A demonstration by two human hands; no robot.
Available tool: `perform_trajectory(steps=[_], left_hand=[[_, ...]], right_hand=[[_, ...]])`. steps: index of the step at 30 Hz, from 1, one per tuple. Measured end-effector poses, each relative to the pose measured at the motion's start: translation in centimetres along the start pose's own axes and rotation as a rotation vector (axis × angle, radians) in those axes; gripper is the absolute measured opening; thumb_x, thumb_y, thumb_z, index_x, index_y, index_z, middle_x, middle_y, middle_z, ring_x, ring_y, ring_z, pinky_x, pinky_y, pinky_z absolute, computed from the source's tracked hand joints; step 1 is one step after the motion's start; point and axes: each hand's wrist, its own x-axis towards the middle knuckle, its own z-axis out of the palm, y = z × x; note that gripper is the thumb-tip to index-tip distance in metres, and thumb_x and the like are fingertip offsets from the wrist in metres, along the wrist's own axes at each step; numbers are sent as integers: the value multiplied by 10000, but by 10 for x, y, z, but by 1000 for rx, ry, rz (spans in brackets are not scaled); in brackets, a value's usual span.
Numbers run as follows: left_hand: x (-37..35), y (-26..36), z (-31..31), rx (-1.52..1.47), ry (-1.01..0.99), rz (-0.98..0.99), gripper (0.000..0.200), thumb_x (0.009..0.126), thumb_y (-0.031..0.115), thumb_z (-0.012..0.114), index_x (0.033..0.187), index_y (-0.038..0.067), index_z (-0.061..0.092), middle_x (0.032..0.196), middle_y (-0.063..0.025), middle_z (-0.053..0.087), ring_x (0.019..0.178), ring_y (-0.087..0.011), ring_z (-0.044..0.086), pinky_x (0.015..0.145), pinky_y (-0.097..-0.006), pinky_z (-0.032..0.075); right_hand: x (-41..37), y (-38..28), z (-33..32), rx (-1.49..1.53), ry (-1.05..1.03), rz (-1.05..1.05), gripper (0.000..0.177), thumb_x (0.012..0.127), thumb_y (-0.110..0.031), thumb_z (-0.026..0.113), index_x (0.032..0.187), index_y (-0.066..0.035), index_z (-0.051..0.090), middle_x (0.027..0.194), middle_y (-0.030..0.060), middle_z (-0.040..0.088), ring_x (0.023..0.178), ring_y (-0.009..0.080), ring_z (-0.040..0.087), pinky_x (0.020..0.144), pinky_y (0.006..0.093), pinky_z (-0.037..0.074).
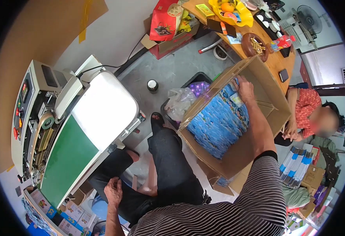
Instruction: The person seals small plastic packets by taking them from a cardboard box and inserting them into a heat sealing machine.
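My right hand [244, 89] reaches into a large open cardboard box [235, 167], its fingers on the upper end of a row of blue printed packets [217, 122] packed tightly together. Whether it grips one of them is hard to make out. My left hand [113, 191] rests on my left thigh, its fingers curled, and nothing clear shows in it. To the left stands a machine [38, 78] with a green belt [70, 153] and a white end plate [107, 104].
A wooden table [235, 45] with a brown bowl [254, 45] and a yellow fruit tray [239, 11] is beyond the box. A person [308, 114] in red sits at the right. A plastic bag [179, 103] and a dark can [152, 85] are on the floor.
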Motion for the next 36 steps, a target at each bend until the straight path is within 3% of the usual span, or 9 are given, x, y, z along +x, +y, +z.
perform_trajectory(steps=[5,8,13,15,16,19,26,31,36], left_hand=[[-1,33,4,-217,-113,53,240,962,100,695,1168,-19,670,963,-118,747,858,-171,699,794,-314,557],[-10,104,7,-461,-219,75,360,947,87,724,1276,-15,620,1082,-90,727,939,-164,675,871,-317,549],[-21,247,-2,-691,-305,538,718,793,139,894,1411,19,548,1303,-103,659,1186,-195,634,1008,-380,527],[-31,278,-12,-687,-313,681,692,777,130,900,1383,18,586,1264,-83,686,1136,-174,645,969,-363,532],[-34,274,-22,-679,-292,676,692,777,130,900,1383,18,586,1264,-83,686,1136,-174,645,969,-363,532],[-47,260,-47,-501,-789,558,546,801,108,871,1294,9,658,1150,-61,733,1041,-144,673,908,-329,540],[-77,162,-45,-918,-478,275,270,863,116,822,1103,19,748,973,-33,762,880,-101,691,808,-297,551],[-75,124,-51,-1046,-288,91,211,875,113,804,1064,27,766,946,-31,762,855,-104,696,789,-299,558],[-78,122,-47,-1054,-395,51,249,891,92,773,1126,17,742,994,-59,760,886,-128,701,811,-319,568]], right_hand=[[-24,-27,-103,85,-5,-106,355,954,-380,699,1172,-100,692,1071,170,696,860,399,702,731,493,568],[-58,-74,-167,357,-55,-285,302,904,-248,774,1099,-34,688,893,187,655,799,417,658,673,467,536],[-111,-188,-248,574,-216,-538,328,876,-259,804,1070,-17,697,865,157,654,759,374,655,654,436,523],[-130,-236,-265,672,-252,-679,342,864,-267,813,1075,-22,699,866,148,657,763,360,658,658,432,520],[-137,-260,-271,737,-315,-749,357,868,-306,803,1078,-33,708,899,146,673,787,361,672,673,433,536],[-156,-310,-274,820,-398,-863,382,874,-347,789,1089,-41,712,924,141,685,808,366,684,683,430,550],[-185,-388,-259,1019,-315,-915,410,872,-308,801,1145,-25,683,875,124,666,773,341,683,660,413,542],[-195,-422,-276,1078,-236,-710,424,843,-186,846,1199,-33,675,828,83,626,672,198,623,614,343,515],[-201,-456,-279,1082,-44,-745,407,848,-178,842,1189,-34,674,828,86,625,667,178,630,602,335,520]])
